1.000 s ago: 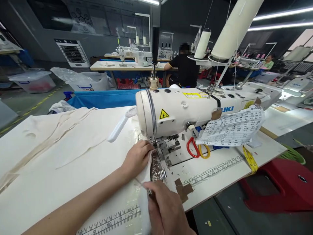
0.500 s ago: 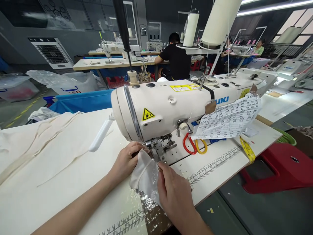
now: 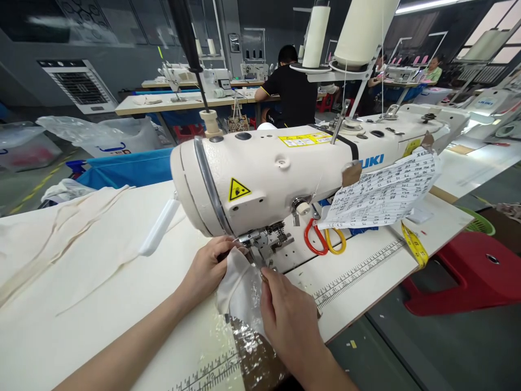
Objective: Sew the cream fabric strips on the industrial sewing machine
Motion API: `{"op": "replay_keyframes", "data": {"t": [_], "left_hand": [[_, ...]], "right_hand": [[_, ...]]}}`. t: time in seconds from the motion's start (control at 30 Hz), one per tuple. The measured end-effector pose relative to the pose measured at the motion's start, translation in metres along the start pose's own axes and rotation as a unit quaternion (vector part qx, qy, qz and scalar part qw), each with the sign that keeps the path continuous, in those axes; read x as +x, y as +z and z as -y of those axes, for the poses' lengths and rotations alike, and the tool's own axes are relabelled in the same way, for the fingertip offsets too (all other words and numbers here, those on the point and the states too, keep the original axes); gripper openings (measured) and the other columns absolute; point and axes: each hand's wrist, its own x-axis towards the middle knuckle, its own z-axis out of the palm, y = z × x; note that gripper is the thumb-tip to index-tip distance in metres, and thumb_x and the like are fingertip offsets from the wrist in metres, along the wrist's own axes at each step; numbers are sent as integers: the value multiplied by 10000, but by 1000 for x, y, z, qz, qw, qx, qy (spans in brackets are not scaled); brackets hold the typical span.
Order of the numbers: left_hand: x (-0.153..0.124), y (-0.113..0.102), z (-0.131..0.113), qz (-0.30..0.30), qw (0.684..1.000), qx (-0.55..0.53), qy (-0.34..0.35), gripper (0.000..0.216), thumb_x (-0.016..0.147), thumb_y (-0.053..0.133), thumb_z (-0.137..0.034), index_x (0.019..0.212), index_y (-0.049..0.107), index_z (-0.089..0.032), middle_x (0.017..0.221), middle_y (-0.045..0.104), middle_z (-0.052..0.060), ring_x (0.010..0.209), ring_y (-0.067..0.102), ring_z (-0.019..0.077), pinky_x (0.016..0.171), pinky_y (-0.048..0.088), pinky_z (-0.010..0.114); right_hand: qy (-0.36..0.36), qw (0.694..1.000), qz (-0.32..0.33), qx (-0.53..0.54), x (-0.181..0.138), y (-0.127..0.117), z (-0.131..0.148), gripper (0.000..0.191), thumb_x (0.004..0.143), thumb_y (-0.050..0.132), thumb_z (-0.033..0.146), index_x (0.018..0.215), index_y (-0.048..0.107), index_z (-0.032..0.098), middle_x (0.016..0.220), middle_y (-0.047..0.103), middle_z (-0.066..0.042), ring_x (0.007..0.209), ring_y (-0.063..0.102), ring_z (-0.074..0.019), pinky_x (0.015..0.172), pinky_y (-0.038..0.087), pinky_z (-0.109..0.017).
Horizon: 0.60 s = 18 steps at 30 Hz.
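Observation:
A piece of white fabric (image 3: 241,290) runs from the needle area of a white sewing machine (image 3: 260,179) down over the front of the table. My left hand (image 3: 207,267) is closed on the fabric's left side, its fingertips close beside the presser foot. On the other side, my right hand (image 3: 291,317) pinches the fabric's right edge just in front of the metal foot parts (image 3: 266,241). The right fingertips are partly hidden, and any small tool between them cannot be made out. The fabric beneath the machine head is hidden.
Red-and-yellow-handled scissors (image 3: 316,237) lie under the machine arm. A handwritten sheet (image 3: 380,190) hangs from it. A yellow tape measure (image 3: 415,245) drapes over the right edge, near a red stool (image 3: 480,271). Cream fabric strips (image 3: 61,244) lie left. A person (image 3: 291,89) sits beyond.
The view has shifted slightly, so the machine head appears a little further left and larger. Both hands keep their grip at nearly the same place on the fabric.

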Motion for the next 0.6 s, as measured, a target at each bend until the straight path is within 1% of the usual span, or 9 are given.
{"op": "replay_keyframes", "data": {"t": [0.13,0.27,0.37,0.43,0.5,0.6], "left_hand": [[0,0,1,3,1000,-5,0,313,879,566,-488,819,745,-238,878,708,41,849,667,218,783,550,314],[-1,-1,4,10,1000,1,5,286,883,571,-460,835,744,-238,894,707,39,852,665,214,788,547,313],[0,-2,4,15,1000,16,7,278,876,561,-443,833,734,-229,883,710,43,832,662,214,756,544,315],[2,-2,1,11,999,34,5,289,866,541,-433,791,717,-217,852,710,49,802,660,216,721,535,318],[4,-2,-2,8,999,43,-1,303,852,530,-438,746,698,-210,817,708,51,774,659,217,684,523,315],[6,-1,-5,9,999,29,-9,325,848,530,-466,722,687,-210,762,696,41,749,658,213,654,514,304]], "right_hand": [[-3,1000,3,3,0,-1,1,321,1016,343,193,1162,624,138,875,752,-94,703,733,-202,547,514,-264],[-3,1000,16,6,-1,-3,2,344,1003,348,178,1194,628,120,908,754,-104,706,735,-217,531,515,-286],[-10,999,33,4,-1,-4,2,371,998,326,161,1217,621,108,924,750,-106,717,733,-222,527,520,-300],[-16,999,40,0,0,-4,2,372,991,328,146,1226,614,107,919,747,-103,716,731,-221,523,514,-300],[-18,999,39,-2,-1,-5,2,365,982,339,136,1225,610,112,913,745,-99,718,730,-220,522,509,-298],[-14,999,29,10,-2,-5,1,353,980,337,149,1211,604,126,935,748,-96,741,731,-223,548,523,-306]]}}
